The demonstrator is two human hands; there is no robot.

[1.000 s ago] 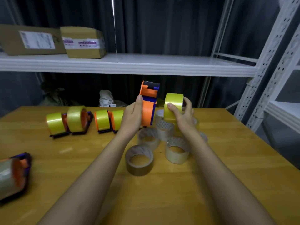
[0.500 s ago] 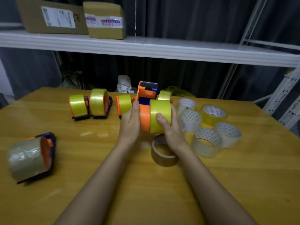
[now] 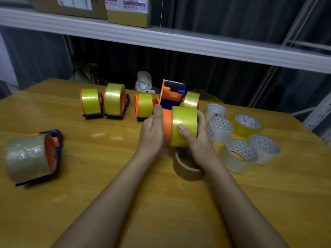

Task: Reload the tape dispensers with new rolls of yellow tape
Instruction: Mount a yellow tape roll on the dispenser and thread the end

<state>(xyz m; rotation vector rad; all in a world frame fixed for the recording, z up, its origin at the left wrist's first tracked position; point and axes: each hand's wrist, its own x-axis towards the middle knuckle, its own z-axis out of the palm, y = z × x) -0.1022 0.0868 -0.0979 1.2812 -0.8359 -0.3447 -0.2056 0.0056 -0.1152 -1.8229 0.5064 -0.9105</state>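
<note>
My left hand (image 3: 152,133) grips an orange and blue tape dispenser (image 3: 172,97) by its orange hub, a little above the table. My right hand (image 3: 195,140) holds a yellow tape roll (image 3: 184,122) that sits partly over that hub, thumb on the roll's front. Behind, several dispensers loaded with yellow tape stand in a row: two at the left (image 3: 90,102) (image 3: 115,100), one (image 3: 144,105) just behind my left hand, and one (image 3: 191,99) behind the held dispenser.
A dispenser with a clear brownish roll (image 3: 30,156) lies at the left of the wooden table (image 3: 89,176). A brown roll (image 3: 188,169) sits under my right wrist. Several clear and white rolls (image 3: 238,156) cluster at the right. A white shelf (image 3: 179,42) with cartons runs above.
The yellow roll has gone from beside the dispenser onto its orange hub. Both hands have come down nearer the table, and my view has tilted down and leftward.
</note>
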